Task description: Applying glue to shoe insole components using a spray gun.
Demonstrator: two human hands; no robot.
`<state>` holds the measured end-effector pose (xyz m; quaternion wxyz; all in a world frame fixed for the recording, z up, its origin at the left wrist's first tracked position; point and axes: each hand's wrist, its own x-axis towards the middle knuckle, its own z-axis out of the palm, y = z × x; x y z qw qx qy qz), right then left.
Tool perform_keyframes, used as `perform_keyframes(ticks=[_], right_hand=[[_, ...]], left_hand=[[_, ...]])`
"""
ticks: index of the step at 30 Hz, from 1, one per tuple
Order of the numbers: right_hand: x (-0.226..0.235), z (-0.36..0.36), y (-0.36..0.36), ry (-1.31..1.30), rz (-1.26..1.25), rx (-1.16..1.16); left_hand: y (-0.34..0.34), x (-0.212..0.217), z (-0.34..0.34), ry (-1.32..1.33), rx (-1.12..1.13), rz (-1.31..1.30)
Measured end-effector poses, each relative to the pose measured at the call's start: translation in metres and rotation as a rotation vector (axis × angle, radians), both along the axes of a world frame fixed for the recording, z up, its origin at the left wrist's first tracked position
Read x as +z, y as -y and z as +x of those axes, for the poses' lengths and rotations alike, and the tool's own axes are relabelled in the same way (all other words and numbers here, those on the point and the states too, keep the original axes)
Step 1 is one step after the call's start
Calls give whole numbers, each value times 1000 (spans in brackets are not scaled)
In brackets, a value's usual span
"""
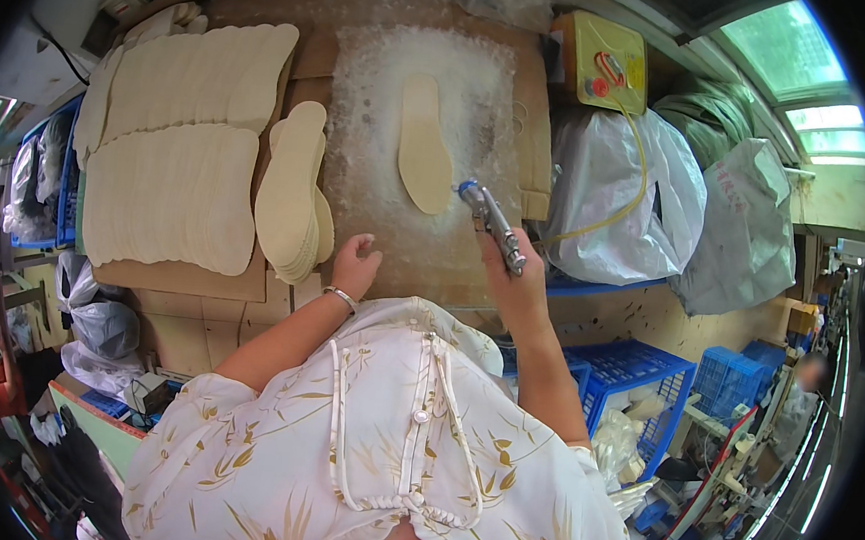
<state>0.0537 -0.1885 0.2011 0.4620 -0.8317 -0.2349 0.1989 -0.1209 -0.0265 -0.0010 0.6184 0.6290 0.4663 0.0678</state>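
Where the head view looks down past the patterned blouse, a single pale insole (424, 145) on the white-crusted cardboard sheet (385, 86) covering the desk (250, 302), long axis running away from the body, toe end far, heel end near. Just right of that heel end and almost touching it, the nozzle of a metal spray gun (491, 224), barrel slanting back down to the right hand (512, 281). Right fingers clenched round the gun's grip, wrist raised, forearm coming up from the lower right, a yellowish hose (639, 184) looping off toward the yellow box (600, 61) at the far right. Nearer to the insole by way of the gun: the right hand. Left hand (355, 265) resting on the cardboard below and left of the insole, well apart from it, fingers loosely curled and grasping nothing, a bangle at the wrist, forearm angled in from the lower left. Just left of that hand, a stack of insoles (292, 195); further left, fanned rows of insoles (176, 142).
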Motion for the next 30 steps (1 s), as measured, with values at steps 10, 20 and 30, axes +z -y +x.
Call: perform_keyframes(ticks=[10, 20, 30], right_hand=[[-1, -9, 4, 4, 6, 13], [0, -18, 16, -9, -46, 51], [4, -28, 23, -1, -56, 68]], left_hand=[[-2, -7, 0, -52, -73, 47], [-2, 4, 1, -58, -53, -61], [4, 14, 4, -3, -13, -21]])
